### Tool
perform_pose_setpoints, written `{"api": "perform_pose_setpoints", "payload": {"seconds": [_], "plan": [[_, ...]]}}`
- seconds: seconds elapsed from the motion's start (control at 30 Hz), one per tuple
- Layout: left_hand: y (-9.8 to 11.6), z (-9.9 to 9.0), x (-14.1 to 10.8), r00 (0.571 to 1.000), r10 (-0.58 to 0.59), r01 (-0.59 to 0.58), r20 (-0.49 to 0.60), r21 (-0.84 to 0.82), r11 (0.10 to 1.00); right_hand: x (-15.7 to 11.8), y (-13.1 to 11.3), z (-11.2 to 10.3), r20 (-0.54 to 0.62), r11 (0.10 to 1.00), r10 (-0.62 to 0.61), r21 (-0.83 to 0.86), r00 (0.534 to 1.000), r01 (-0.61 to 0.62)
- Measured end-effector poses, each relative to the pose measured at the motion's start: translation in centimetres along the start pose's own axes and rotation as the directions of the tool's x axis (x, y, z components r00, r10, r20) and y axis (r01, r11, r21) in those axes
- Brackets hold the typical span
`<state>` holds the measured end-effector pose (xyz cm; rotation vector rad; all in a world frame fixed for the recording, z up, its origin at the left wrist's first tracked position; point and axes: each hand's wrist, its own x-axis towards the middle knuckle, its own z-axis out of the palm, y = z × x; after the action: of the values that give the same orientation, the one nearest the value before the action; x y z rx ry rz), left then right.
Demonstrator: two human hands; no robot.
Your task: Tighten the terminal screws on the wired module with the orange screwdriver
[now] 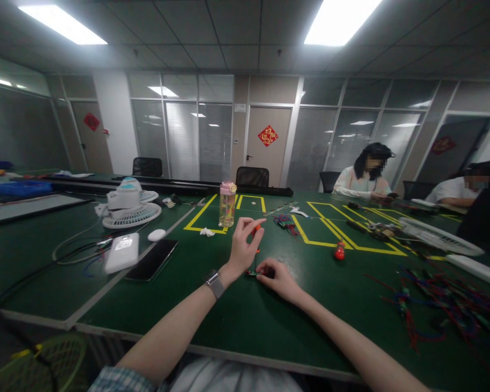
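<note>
My left hand (pixel 245 242), with a watch (pixel 215 283) on its wrist, is raised over the green table, fingers curled round an orange and dark tool, mostly hidden behind them. The tool's thin shaft points down at a small green circuit board (pixel 252 273). Low on the table, my right hand (pixel 278 276) pinches the right end of this board between thumb and fingers. Behind the hands lies a small bundle of coloured wires (pixel 286 223). A pink-lidded bottle (pixel 227 204) stands upright beyond my left hand.
At the left are a white fan (pixel 131 209), a white power bank (pixel 122 253) and a black phone (pixel 153 260). A red object (pixel 340 251) stands to the right. Tangled wires (pixel 445 305) spread at the right front. Two people sit at the far right side.
</note>
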<state>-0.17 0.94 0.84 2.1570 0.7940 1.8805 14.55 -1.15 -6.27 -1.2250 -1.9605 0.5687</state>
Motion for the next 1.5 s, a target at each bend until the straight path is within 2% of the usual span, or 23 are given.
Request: {"api": "perform_pose_setpoints", "payload": {"seconds": [0.1, 0.2, 0.43, 0.67, 0.9, 1.1, 1.3, 1.5], "plan": [[-0.05, -0.05, -0.01, 0.999, -0.016, 0.017, 0.03, -0.056, 0.998, -0.02, -0.02, 0.01, -0.004, 1.0, 0.001, 0.012, 1.0, -0.001], [-0.23, 0.07, -0.01, 1.0, -0.031, 0.031, 0.003, -0.066, 0.997, -0.07, -0.22, -0.05, -0.005, 1.0, 0.003, 0.012, 1.0, -0.003], [-0.03, 0.07, 0.01, 0.999, 0.001, 0.001, -0.045, 0.046, 0.999, -0.07, -0.38, -0.09, 0.0, 1.0, 0.017, 0.014, 1.0, -0.017], [-0.21, 0.07, 0.05, 1.0, -0.01, 0.011, 0.023, -0.05, 0.999, -0.01, 0.11, 0.12, -0.002, 1.0, 0.001, 0.013, 1.0, -0.001], [-0.27, -0.07, 0.19, 0.999, -0.007, 0.009, -0.043, 0.056, 0.998, -0.09, -0.21, -0.03, 0.004, 1.0, 0.01, 0.016, 1.0, -0.01], [-0.29, -0.24, 0.32, 1.0, -0.008, 0.008, 0.015, -0.022, 1.0, -0.1, -0.24, -0.08, 0.003, 1.0, 0.006, 0.015, 1.0, -0.006], [-0.02, -0.18, 0.19, 1.0, -0.001, 0.001, -0.004, 0.02, 1.0, -0.04, -0.15, -0.04, -0.006, 1.0, -0.001, -0.005, 1.0, 0.001], [-0.19, -0.07, 0.07, 0.997, -0.008, 0.012, 0.078, -0.055, 0.998, 0.04, -0.14, 0.0, -0.004, 1.0, -0.009, -0.016, 1.0, 0.009]]}}
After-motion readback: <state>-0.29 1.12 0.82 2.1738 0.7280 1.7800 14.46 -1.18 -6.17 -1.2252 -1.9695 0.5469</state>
